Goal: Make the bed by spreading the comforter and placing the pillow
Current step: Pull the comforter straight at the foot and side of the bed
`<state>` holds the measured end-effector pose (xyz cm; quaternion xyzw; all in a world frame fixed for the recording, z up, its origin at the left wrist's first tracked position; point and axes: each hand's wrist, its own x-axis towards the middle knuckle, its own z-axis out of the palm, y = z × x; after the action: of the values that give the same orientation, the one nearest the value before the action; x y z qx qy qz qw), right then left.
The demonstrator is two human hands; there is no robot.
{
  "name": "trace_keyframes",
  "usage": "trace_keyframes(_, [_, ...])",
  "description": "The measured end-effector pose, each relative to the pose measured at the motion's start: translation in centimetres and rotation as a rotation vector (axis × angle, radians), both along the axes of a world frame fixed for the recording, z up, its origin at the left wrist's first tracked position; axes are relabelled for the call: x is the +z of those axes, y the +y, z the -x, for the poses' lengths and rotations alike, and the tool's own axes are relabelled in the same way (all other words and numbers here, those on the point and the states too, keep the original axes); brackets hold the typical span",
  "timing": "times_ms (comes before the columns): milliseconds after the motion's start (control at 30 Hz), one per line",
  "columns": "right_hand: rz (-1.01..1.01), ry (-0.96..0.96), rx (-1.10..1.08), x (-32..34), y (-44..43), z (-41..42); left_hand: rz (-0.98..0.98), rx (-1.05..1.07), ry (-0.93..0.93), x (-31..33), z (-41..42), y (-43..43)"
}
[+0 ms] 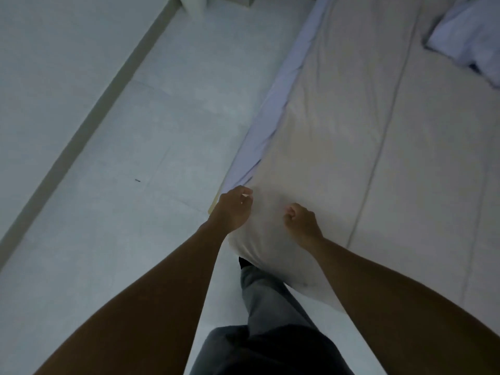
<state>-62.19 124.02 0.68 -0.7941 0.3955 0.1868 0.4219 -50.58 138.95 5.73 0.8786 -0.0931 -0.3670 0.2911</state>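
Both hands are closed on the near corner of the comforter (351, 131), a pale cream cover that lies spread over most of the bed. The left hand (234, 209) pinches the cloth right at the bed's left edge, fingers curled and thumb on top; the right hand (300, 221) is balled into a fist just beside it, gripping a fold a little further in. Between and below them the corner bulges into a rounded lump that hangs off the bed's end, over the person's trouser leg (265, 299). A strip of lilac sheet (281, 85) shows along the left side — it runs beside the comforter's edge, rumpled near the hands. The pillow (470, 36), in a pale bluish case, lies at the far right of the bed, well apart from the hands — partly cut off by the frame. The floor (151, 136) is light tile.
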Motion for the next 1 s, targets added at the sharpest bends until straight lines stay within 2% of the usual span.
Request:
trace_keyframes(333, [-0.058,0.073,-0.386,-2.2,0.5,-0.7,-0.056,-0.259,0.078,-3.8,-7.9,-5.1])
trace_keyframes(567, [0.045,0.16,-0.767,-5.8,4.3,-1.0,-0.126,-0.351,0.164,-8.0,-11.8,-8.4])
trace_keyframes(667, [0.096,0.228,-1.032,-8.0,6.2,-2.3,-0.14,-0.329,0.194,-10.0,-13.4,-9.7])
trace_keyframes(833, [-0.031,0.248,-1.738,-11.5,7.8,-3.9,-0.151,-0.264,0.262,-13.2,-14.7,-11.6])
trace_keyframes(1000, [-0.036,0.284,-2.08,-14.5,7.4,-4.6,-0.106,-0.177,0.287,-16.4,-14.8,-12.9])
